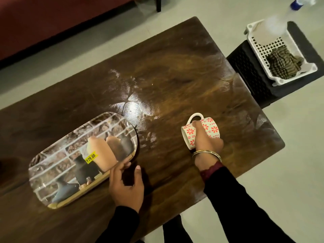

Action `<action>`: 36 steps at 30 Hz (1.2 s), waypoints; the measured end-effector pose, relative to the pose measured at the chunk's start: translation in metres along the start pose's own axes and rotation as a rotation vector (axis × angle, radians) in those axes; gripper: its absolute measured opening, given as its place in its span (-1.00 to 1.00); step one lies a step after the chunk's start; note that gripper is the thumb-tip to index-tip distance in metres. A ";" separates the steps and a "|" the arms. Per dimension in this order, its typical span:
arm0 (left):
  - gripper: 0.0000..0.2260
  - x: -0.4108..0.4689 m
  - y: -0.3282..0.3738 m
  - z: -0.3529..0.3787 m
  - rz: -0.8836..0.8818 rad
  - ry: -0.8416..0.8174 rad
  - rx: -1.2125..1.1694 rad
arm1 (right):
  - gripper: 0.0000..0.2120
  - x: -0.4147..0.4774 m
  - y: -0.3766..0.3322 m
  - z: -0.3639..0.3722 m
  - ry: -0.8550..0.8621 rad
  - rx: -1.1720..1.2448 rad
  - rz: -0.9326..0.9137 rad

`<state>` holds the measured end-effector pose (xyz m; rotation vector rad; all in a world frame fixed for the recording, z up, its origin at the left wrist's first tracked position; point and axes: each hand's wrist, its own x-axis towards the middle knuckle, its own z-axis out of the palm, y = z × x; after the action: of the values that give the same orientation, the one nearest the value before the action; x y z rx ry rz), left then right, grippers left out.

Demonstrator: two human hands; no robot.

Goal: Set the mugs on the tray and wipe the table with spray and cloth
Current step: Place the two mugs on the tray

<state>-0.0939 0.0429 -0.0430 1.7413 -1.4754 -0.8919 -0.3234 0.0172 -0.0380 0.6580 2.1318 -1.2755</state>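
Two white mugs with red flower prints stand close together on the dark wooden table (175, 76). My right hand (206, 139) curls over the near mug (188, 135), fingers by its handle; the far mug (213, 128) shows behind it. An oblong tray (61, 155) printed with a pottery picture and a yellow price sticker lies at the left, with nothing on it. My left hand (126, 183) holds the tray's right end. The spray bottle (273, 27) and a striped cloth (284, 64) sit in a white basket (257, 55) at the upper right.
The white basket rests on a black stool (252, 81) just off the table's far right end. Pale smears and a shiny glare patch mark the tabletop near its middle. A dark red sofa (43, 20) runs along the upper left across light floor.
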 end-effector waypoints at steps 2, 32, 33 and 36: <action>-0.70 0.000 -0.001 -0.006 0.010 -0.006 0.004 | -0.05 -0.003 -0.002 -0.002 -0.009 -0.009 -0.010; -0.73 0.025 -0.101 -0.168 -0.064 0.229 0.057 | -0.03 -0.166 0.118 0.122 -0.446 -0.385 -1.136; -0.73 0.025 -0.101 -0.169 -0.063 0.231 0.056 | -0.02 -0.166 0.121 0.121 -0.441 -0.379 -1.126; -0.74 0.027 -0.104 -0.172 -0.052 0.238 0.052 | 0.02 -0.166 0.126 0.122 -0.440 -0.377 -1.095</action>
<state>0.1088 0.0412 -0.0406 1.8606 -1.3133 -0.6511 -0.0948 -0.0584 -0.0501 -0.9998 2.2455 -1.2413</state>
